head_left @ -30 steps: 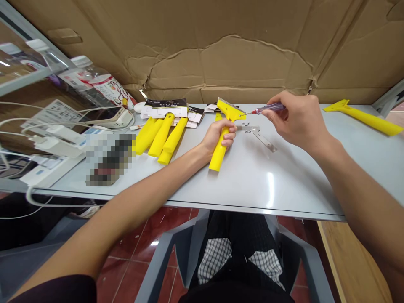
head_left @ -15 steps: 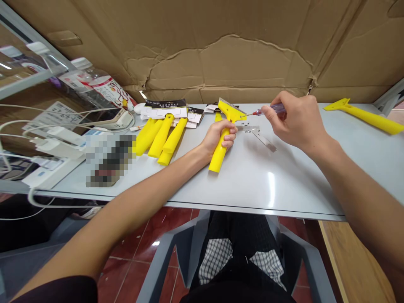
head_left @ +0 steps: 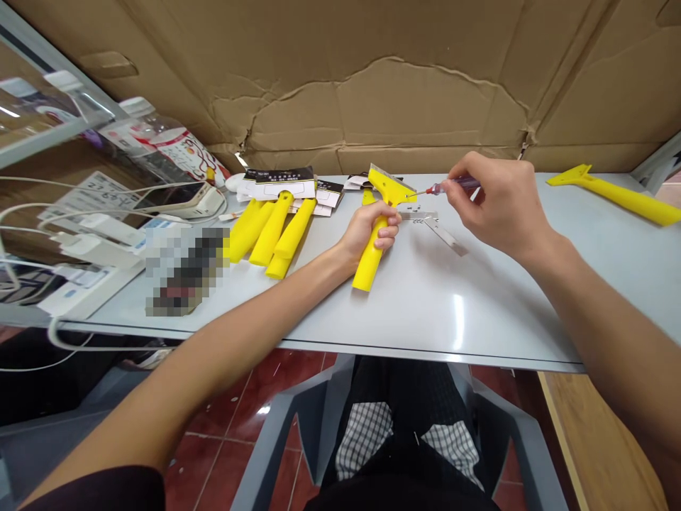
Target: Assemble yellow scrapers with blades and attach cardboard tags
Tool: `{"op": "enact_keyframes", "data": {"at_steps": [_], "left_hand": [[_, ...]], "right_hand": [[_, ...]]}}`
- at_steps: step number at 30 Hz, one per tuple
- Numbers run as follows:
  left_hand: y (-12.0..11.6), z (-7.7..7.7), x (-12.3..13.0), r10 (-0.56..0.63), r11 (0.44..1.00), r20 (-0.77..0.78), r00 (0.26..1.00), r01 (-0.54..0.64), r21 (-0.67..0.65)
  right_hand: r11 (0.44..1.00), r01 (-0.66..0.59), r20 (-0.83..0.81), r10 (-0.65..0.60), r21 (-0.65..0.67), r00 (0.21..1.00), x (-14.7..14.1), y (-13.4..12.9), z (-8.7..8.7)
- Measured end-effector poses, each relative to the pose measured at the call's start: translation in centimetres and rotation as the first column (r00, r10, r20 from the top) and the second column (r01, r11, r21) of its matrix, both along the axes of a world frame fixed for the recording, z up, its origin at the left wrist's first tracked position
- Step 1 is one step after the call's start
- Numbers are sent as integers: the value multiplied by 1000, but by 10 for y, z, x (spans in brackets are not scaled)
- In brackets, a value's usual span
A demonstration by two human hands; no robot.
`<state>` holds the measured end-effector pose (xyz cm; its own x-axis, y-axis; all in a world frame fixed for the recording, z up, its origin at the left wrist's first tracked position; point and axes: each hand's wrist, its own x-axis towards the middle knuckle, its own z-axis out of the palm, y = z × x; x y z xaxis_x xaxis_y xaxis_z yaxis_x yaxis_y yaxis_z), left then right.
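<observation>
My left hand (head_left: 371, 231) is wrapped round the handle of a yellow scraper (head_left: 369, 266), whose wide head points away from me. In my right hand (head_left: 497, 202) is a screwdriver (head_left: 437, 189) with a clear reddish-purple handle. Its thin shaft reaches left, and the tip meets the right corner of the scraper's head. Whether a screw sits under the tip is too small to tell. Just right of my left hand lie thin metal strips (head_left: 445, 236) on the table, with several tiny screws (head_left: 418, 220) around them.
Several yellow scrapers (head_left: 272, 231) with black-and-white cards lie left of my left hand. Another yellow scraper (head_left: 622, 195) rests at the far right. Bottles (head_left: 170, 142), white cables and a power strip (head_left: 88, 284) crowd the left side. Cardboard (head_left: 372, 106) stands behind the white table (head_left: 425, 326).
My right hand has shifted very slightly, with the screwdriver tip still at the scraper head. My left hand keeps its hold in the same place.
</observation>
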<state>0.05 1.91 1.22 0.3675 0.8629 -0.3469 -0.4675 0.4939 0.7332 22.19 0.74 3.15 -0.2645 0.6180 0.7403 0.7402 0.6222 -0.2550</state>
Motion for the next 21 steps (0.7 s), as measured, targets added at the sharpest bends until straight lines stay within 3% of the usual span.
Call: {"op": "enact_keyframes", "data": {"at_steps": [21], "left_hand": [[4,-3,-2,-2,1000,1,1000,2,1]], "right_hand": [[996,82,-8,-83,-37,997,7,10,-10]]}}
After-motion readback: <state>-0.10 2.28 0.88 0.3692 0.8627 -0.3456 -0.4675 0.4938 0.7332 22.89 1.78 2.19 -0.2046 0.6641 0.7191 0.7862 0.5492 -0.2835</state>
